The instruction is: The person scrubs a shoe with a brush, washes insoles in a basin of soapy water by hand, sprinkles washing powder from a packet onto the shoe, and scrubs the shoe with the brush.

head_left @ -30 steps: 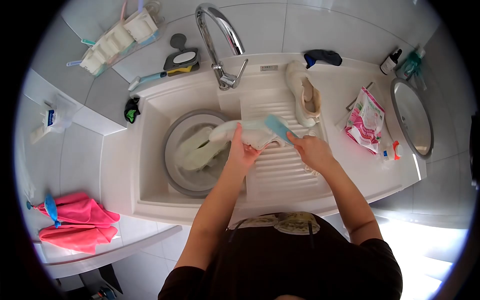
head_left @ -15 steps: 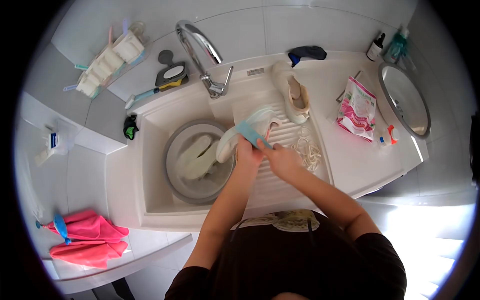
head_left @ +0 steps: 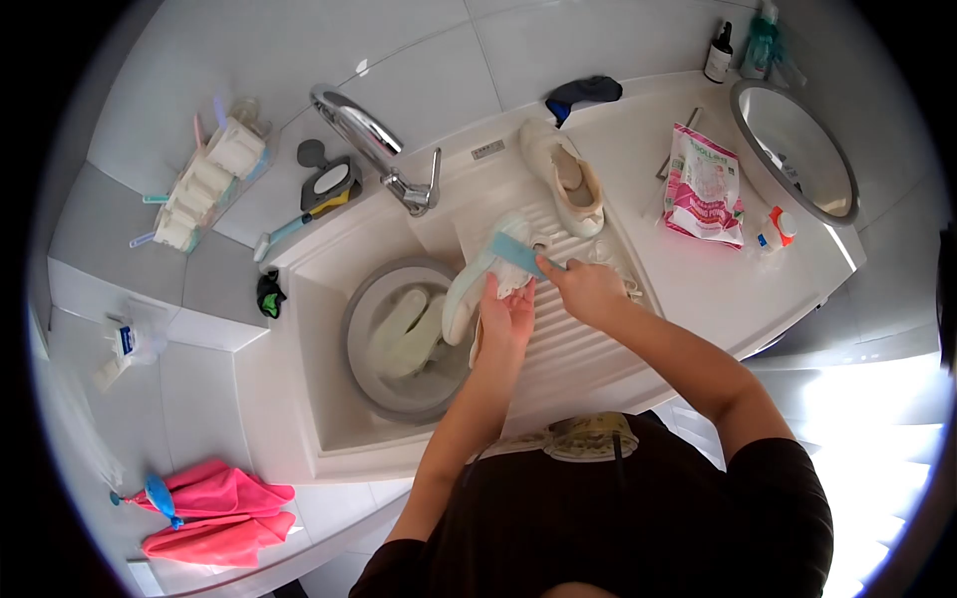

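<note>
My left hand [head_left: 510, 317] grips a white shoe [head_left: 461, 304] from below, fingers bent around its side, holding it tilted above the ribbed board. In my right hand [head_left: 590, 292] is a light-blue brush [head_left: 516, 254], laid against the shoe's upper; its bristles are hidden. A grey-rimmed basin [head_left: 351, 339] stands in the sink to the left, with water and two pale insole-like pieces [head_left: 404, 314] inside. Another off-white shoe [head_left: 563, 179] lies at the top of the ribbed board. White laces [head_left: 628, 284] are partly covered by my right hand.
Behind the sink rises a chrome faucet [head_left: 374, 140]. A pink-and-white bag [head_left: 703, 189], a small red-capped bottle [head_left: 776, 231] and a round mirror [head_left: 797, 149] are on the right counter. Pink cloths [head_left: 219, 513] hang at lower left; a blue-handled brush [head_left: 287, 231] lies on the back ledge.
The view has shifted and turned slightly. The shoe is tipped more upright, and the blue brush has moved across its upper. My right hand now hides more of the laces.
</note>
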{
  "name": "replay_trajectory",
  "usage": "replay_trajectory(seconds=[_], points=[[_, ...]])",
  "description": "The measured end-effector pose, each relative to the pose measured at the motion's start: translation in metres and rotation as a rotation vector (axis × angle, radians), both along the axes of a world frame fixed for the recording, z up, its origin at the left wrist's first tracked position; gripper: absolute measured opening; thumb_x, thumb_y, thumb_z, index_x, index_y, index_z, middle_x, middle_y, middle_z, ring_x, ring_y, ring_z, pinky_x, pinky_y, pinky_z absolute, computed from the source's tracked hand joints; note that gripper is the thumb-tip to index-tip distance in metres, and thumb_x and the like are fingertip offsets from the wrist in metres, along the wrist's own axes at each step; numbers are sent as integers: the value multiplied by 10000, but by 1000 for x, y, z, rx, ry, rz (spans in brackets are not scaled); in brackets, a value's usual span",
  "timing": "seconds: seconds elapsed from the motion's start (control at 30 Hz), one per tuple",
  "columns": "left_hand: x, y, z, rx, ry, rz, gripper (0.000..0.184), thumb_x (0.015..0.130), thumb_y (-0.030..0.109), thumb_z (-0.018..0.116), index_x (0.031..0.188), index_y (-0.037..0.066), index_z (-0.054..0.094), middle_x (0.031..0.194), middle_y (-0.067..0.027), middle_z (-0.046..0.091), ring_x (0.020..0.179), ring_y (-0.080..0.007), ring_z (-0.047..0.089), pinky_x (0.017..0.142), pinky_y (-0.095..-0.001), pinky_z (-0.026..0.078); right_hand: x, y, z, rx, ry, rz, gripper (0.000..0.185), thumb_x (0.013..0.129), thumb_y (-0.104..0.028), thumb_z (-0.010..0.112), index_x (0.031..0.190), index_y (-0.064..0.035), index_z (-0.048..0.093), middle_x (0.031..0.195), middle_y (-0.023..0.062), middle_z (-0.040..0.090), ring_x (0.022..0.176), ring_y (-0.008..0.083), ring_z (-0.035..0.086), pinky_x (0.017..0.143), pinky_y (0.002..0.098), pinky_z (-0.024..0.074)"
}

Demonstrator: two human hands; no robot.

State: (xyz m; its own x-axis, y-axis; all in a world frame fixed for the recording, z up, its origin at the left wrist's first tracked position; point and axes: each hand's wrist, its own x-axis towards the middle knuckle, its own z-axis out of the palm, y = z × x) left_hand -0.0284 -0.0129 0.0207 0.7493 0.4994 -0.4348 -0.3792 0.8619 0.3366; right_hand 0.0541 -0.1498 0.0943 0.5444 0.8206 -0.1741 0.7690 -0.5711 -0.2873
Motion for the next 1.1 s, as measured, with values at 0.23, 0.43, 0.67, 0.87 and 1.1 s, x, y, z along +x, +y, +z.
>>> replay_trajectory(seconds=[0.23, 0.43, 0.67, 0.87, 1.1], points=[[-2, 18, -28, 45, -294, -108, 427, 990, 408, 321, 1157, 76, 531, 1133, -61, 605, 1070, -221, 561, 976, -402, 431, -4, -7, -1, -9, -38, 109, 621, 804, -116, 535, 1388, -208, 344, 928, 152, 604, 786, 325, 655, 645, 429, 543], [9, 5, 9, 68, 150, 42, 503, 974, 476, 302, 1230, 83, 486, 1233, -69, 552, 1140, -252, 518, 1037, -439, 384, -10, -3, -9, -27, -58, 83, 658, 809, -114, 535, 1417, -208, 302, 936, 158, 612, 843, 319, 650, 689, 446, 536], [4, 0, 17, 81, 35, 35, 511, 980, 470, 294, 1220, 63, 489, 1195, -57, 562, 1102, -218, 529, 1048, -422, 378, -8, -7, -13, -33, -106, 97, 658, 809, -101, 522, 1418, -244, 317, 917, 147, 603, 812, 316, 645, 671, 450, 532], [1, 7, -4, 62, 12, 12, 502, 988, 460, 279, 1174, 56, 511, 1094, -57, 584, 963, -220, 569, 1037, -411, 381, 13, -10, 4, -90, -3, 23, 651, 828, -87, 497, 1426, -240, 291, 929, 157, 616, 834, 326, 649, 667, 441, 538], [4, 1, 18, 35, 169, 28, 474, 975, 473, 326, 1122, 79, 544, 969, -28, 615, 892, -199, 567, 995, -401, 408, 14, -8, -12, -40, -81, 135, 609, 839, -99, 488, 1410, -254, 341, 901, 163, 622, 734, 332, 650, 619, 448, 530]])
